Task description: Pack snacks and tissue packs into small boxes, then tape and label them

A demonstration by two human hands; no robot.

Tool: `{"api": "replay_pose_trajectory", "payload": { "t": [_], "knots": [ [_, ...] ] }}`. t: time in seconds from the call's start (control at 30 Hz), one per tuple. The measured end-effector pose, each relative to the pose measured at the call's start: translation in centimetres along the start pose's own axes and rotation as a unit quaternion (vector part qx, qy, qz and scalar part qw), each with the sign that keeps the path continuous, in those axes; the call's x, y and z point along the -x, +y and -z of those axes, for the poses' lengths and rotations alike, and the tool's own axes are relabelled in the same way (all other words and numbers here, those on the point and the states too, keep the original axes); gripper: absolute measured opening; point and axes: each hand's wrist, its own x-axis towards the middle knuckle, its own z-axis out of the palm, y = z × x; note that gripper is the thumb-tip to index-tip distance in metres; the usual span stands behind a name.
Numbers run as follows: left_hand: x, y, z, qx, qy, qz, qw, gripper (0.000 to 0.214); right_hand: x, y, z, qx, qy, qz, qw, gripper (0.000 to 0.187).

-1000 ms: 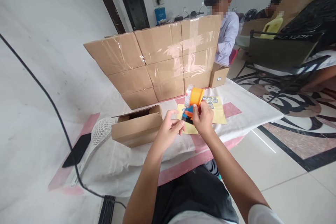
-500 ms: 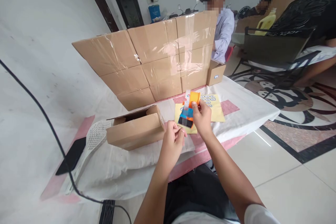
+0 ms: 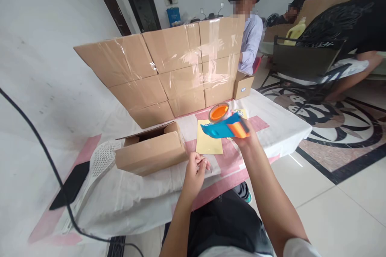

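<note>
A blue and orange tape dispenser with a clear roll on an orange core is in my right hand, raised over the right part of the table. The fingers of that hand are partly hidden behind the dispenser. My left hand is curled with its fingers pressed together, low over the table's front edge; whatever it may pinch is too small to make out. Beneath the dispenser lies a yellow sheet. More yellow paper with blue printed marks shows behind the dispenser. An open cardboard box stands left of my left hand.
A tall taped cardboard panel stands across the table's back, with a small box at its right end. A white slotted skimmer and a dark flat object lie left. A black cable hangs there. Other people sit beyond.
My right hand has turned the tape dispenser from upright to sideways, with its blue end now pointing left. My left hand is lower and farther from the dispenser. The view has shifted slightly.
</note>
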Motion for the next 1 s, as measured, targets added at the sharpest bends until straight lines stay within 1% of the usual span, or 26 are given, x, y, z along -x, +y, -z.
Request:
{"api": "replay_pose_trajectory", "payload": {
  "t": [0.07, 0.13, 0.17, 0.23, 0.3, 0.33, 0.4, 0.47, 0.5, 0.53, 0.57, 0.63, 0.67, 0.7, 0.77, 0.83, 1.0],
  "knots": [
    [0.8, 0.5, 0.2, 0.015, 0.0, -0.007, 1.0, 0.028, -1.5, 1.2, -1.7, 0.086, 0.053, 0.038, 0.994, 0.024],
    [1.3, 1.3, 0.6, 0.029, 0.003, -0.018, 0.999, 0.03, -3.4, 3.3, -4.6, 0.167, 0.075, 0.054, 0.982, 0.023],
    [1.4, 1.6, 0.8, 0.036, 0.009, -0.023, 0.999, 0.032, -4.4, 4.6, -6.2, 0.202, 0.073, 0.061, 0.975, 0.024],
    [1.6, 1.9, 1.3, 0.049, 0.03, -0.026, 0.998, 0.034, -6.0, 7.1, -9.0, 0.261, 0.05, 0.069, 0.962, 0.027],
    [1.8, 1.6, 1.8, 0.057, 0.052, -0.019, 0.997, 0.034, -6.8, 8.9, -10.6, 0.31, 0.015, 0.072, 0.948, 0.027],
    [2.0, 1.4, 2.1, 0.059, 0.061, -0.014, 0.996, 0.034, -7.0, 9.5, -10.8, 0.331, -0.001, 0.075, 0.941, 0.026],
    [2.4, 1.0, 2.9, 0.057, 0.075, -0.006, 0.996, 0.034, -7.2, 9.7, -10.1, 0.364, -0.018, 0.093, 0.926, 0.02],
    [2.9, 0.9, 3.9, 0.048, 0.091, -0.001, 0.995, 0.033, -7.6, 8.8, -8.7, 0.384, -0.011, 0.131, 0.914, 0.009],
    [3.0, 1.0, 4.4, 0.04, 0.099, 0.001, 0.994, 0.033, -8.0, 8.0, -8.0, 0.395, -0.015, 0.164, 0.904, 0.009],
    [3.2, 1.2, 5.0, 0.029, 0.106, 0.002, 0.994, 0.032, -8.7, 7.1, -7.5, 0.411, -0.034, 0.205, 0.887, 0.014],
    [3.2, 1.3, 5.4, 0.019, 0.111, 0.002, 0.994, 0.032, -9.5, 6.2, -7.3, 0.429, -0.068, 0.248, 0.866, 0.018],
    [3.2, 1.7, 6.1, 0.008, 0.117, -0.002, 0.993, 0.032, -11.7, 4.7, -7.8, 0.461, -0.163, 0.314, 0.814, 0.019],
    [3.2, 1.7, 6.2, 0.008, 0.115, -0.004, 0.993, 0.032, -12.8, 4.3, -8.3, 0.472, -0.209, 0.331, 0.79, 0.018],
    [3.2, 1.7, 6.3, 0.011, 0.113, -0.004, 0.994, 0.033, -13.8, 4.1, -8.9, 0.479, -0.242, 0.337, 0.773, 0.017],
    [3.1, 1.3, 6.1, 0.024, 0.107, 0.001, 0.994, 0.034, -15.3, 4.3, -10.0, 0.488, -0.274, 0.335, 0.758, 0.019],
    [3.3, 0.7, 5.8, 0.035, 0.105, 0.019, 0.994, 0.036, -15.9, 4.9, -10.5, 0.499, -0.281, 0.342, 0.745, 0.024],
    [3.4, -0.8, 5.2, 0.047, 0.087, 0.066, 0.993, 0.041, -16.3, 6.3, -10.2, 0.506, -0.265, 0.367, 0.734, 0.029]
  ]
}}
